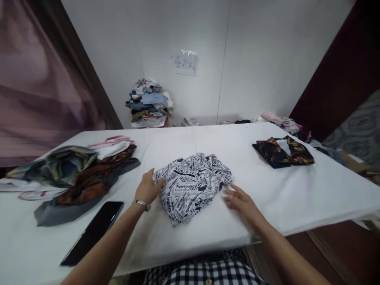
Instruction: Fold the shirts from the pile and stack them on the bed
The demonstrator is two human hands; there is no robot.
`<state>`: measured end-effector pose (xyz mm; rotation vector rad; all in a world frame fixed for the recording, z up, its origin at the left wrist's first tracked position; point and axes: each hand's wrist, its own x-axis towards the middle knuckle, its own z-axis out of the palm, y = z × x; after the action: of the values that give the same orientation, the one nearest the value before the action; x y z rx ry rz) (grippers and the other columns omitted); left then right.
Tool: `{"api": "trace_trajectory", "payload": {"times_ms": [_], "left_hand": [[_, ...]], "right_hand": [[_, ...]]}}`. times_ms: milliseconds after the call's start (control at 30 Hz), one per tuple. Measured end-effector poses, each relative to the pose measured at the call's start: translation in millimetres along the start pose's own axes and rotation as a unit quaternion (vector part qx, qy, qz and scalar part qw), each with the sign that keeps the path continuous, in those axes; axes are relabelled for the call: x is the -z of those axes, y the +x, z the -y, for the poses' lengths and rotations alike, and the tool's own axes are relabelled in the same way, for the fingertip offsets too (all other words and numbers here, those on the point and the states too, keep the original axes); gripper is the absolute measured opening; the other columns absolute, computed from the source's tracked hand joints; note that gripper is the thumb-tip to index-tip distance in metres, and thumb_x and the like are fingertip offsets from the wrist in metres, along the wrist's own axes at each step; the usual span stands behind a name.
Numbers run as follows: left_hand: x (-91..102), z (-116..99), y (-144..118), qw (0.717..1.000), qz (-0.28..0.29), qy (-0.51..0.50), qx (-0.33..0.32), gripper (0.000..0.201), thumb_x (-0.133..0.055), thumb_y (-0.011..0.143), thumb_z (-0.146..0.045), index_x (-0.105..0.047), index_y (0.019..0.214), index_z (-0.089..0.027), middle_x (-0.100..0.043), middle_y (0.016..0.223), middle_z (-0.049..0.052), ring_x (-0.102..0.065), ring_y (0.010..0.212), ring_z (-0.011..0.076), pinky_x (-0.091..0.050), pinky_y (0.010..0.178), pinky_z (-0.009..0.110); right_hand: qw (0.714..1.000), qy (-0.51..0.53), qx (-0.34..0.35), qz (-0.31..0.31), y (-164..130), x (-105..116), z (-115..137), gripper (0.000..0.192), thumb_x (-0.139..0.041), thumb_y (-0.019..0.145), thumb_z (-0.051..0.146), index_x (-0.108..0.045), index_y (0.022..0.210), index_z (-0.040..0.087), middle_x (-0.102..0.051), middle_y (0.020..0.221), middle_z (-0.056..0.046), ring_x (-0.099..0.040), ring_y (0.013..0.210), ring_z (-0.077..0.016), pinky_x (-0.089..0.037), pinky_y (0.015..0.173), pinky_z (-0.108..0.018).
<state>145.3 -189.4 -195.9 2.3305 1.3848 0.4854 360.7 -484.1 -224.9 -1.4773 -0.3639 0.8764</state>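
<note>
A folded black-and-white newspaper-print garment (192,186) lies in the middle of the white table (208,138). My left hand (147,188), with a watch on its wrist, touches the garment's left edge with its fingers. My right hand (242,202) lies flat on the table just to the right of the garment, fingers spread and slightly blurred, fingertips close to its right edge. Neither hand grips anything.
A black phone (93,231) lies at the near left. A heap of loose brown, grey and pink clothes (80,174) fills the left side. A folded dark floral garment (283,152) sits at the far right. A stack of clothes (150,103) stands against the wall.
</note>
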Motion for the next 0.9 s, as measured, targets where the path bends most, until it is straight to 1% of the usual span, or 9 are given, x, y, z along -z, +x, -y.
{"api": "trace_trajectory", "payload": {"times_ms": [100, 200, 300, 400, 500, 567, 733, 833, 900], "left_hand": [[-3.1, -7, 32, 0.993, 0.005, 0.032, -0.115, 0.066, -0.051, 0.081, -0.049, -0.045, 0.134, -0.01, -0.046, 0.141, 0.018, -0.047, 0.129, 0.0289, -0.037, 0.108, 0.04], [-14.1, -24, 63, 0.981, 0.059, 0.059, -0.177, 0.066, -0.053, 0.081, -0.047, -0.046, 0.134, -0.009, -0.043, 0.145, 0.018, -0.036, 0.137, 0.0286, -0.029, 0.114, 0.04], [-27.0, -40, 87, 0.972, 0.133, 0.081, -0.174, 0.071, -0.055, 0.079, -0.048, -0.042, 0.139, -0.011, -0.039, 0.149, 0.016, -0.035, 0.138, 0.0287, -0.029, 0.113, 0.04], [-38.0, -51, 103, 0.965, 0.196, 0.072, -0.161, 0.08, -0.058, 0.076, -0.051, -0.037, 0.142, -0.012, -0.037, 0.15, 0.015, -0.037, 0.137, 0.0288, -0.031, 0.111, 0.039], [-46.6, -60, 113, 0.958, 0.23, 0.051, -0.16, 0.086, -0.067, 0.069, -0.047, -0.038, 0.142, -0.014, -0.041, 0.148, 0.015, -0.04, 0.134, 0.0301, -0.033, 0.109, 0.038], [-51.4, -66, 119, 0.956, 0.243, 0.042, -0.161, 0.089, -0.072, 0.063, -0.043, -0.04, 0.141, -0.016, -0.044, 0.146, 0.014, -0.043, 0.133, 0.0303, -0.035, 0.108, 0.036], [-58.1, -78, 132, 0.947, 0.289, 0.008, -0.138, 0.096, -0.077, 0.055, -0.036, -0.04, 0.141, -0.014, -0.048, 0.142, 0.018, -0.049, 0.127, 0.0323, -0.044, 0.098, 0.035], [-55.5, -82, 134, 0.94, 0.318, -0.023, -0.125, 0.096, -0.077, 0.053, -0.035, -0.043, 0.14, -0.012, -0.048, 0.14, 0.02, -0.049, 0.126, 0.0342, -0.045, 0.096, 0.037], [-50.5, -82, 132, 0.934, 0.334, -0.05, -0.121, 0.094, -0.076, 0.055, -0.037, -0.044, 0.14, -0.014, -0.05, 0.14, 0.018, -0.05, 0.127, 0.0324, -0.046, 0.095, 0.036]], "right_hand": [[0.985, 0.135, -0.103, 0.006, -32, -10, 3, 0.071, -0.077, 0.07, 0.037, -0.046, 0.131, 0.019, -0.055, 0.133, -0.015, -0.061, 0.111, -0.0278, -0.056, 0.083, -0.042], [0.974, 0.181, -0.133, 0.023, -43, -33, 10, 0.063, -0.079, 0.069, 0.033, -0.05, 0.122, 0.017, -0.055, 0.134, -0.016, -0.06, 0.114, -0.0267, -0.058, 0.079, -0.038], [0.973, 0.176, -0.128, 0.07, -34, -54, 12, 0.049, -0.076, 0.073, 0.033, -0.057, 0.114, 0.017, -0.061, 0.126, -0.014, -0.063, 0.106, -0.0223, -0.059, 0.072, -0.032], [0.976, 0.151, -0.125, 0.098, -19, -67, 11, 0.038, -0.073, 0.077, 0.036, -0.062, 0.107, 0.017, -0.067, 0.111, -0.01, -0.067, 0.085, -0.0154, -0.056, 0.06, -0.023], [0.978, 0.133, -0.143, 0.074, -7, -77, 9, 0.036, -0.074, 0.075, 0.041, -0.062, 0.1, 0.018, -0.069, 0.101, -0.008, -0.065, 0.068, -0.0108, -0.046, 0.045, -0.016], [0.979, 0.124, -0.152, 0.056, -2, -83, 7, 0.039, -0.076, 0.072, 0.043, -0.061, 0.097, 0.017, -0.07, 0.097, -0.007, -0.063, 0.062, -0.0099, -0.04, 0.039, -0.014], [0.987, 0.102, -0.124, 0.014, 9, -97, 0, 0.043, -0.08, 0.061, 0.045, -0.059, 0.085, 0.017, -0.066, 0.07, -0.002, -0.054, 0.049, -0.009, -0.028, 0.036, -0.017], [0.988, 0.114, -0.103, 0.007, 11, -101, -3, 0.041, -0.081, 0.056, 0.043, -0.057, 0.076, 0.017, -0.059, 0.059, 0.002, -0.047, 0.045, -0.0077, -0.023, 0.038, -0.019], [0.988, 0.128, -0.09, 0.006, 11, -101, -3, 0.038, -0.081, 0.056, 0.04, -0.054, 0.073, 0.019, -0.056, 0.056, 0.004, -0.043, 0.045, -0.007, -0.02, 0.039, -0.02]]}}
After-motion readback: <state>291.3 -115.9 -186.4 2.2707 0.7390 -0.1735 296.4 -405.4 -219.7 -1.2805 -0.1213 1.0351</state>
